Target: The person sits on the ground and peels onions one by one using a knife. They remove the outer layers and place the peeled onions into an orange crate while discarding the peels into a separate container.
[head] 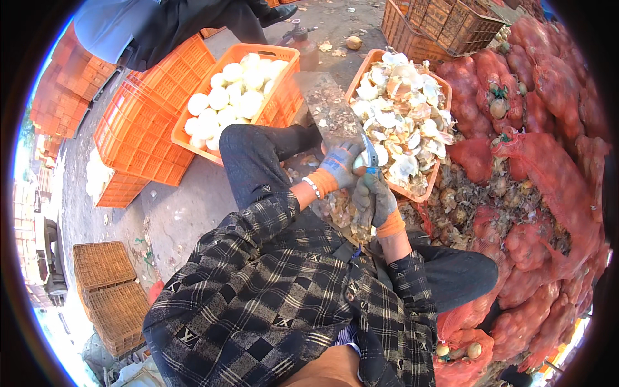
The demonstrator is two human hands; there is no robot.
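My left hand (338, 165), in a grey glove with an orange cuff, grips a partly peeled white onion (380, 156). Much of the onion is hidden by the fingers and by the knife. A knife (370, 149) with a curved blade is in my right hand (375, 197), which wears a matching glove. Its blade points up and lies across the onion. Just past both hands is an orange crate (427, 189) heaped with onion skins (404, 111). To the left, another orange crate (285, 104) holds several peeled white onions (227, 101).
Red mesh sacks of onions (532, 101) pile along the right, with loose unpeeled onions (454, 203) among them. Orange crates (140, 130) lean at the left. A dirty board (333, 104) runs between the two filled crates. Another person's leg (193, 24) reaches in at the top left.
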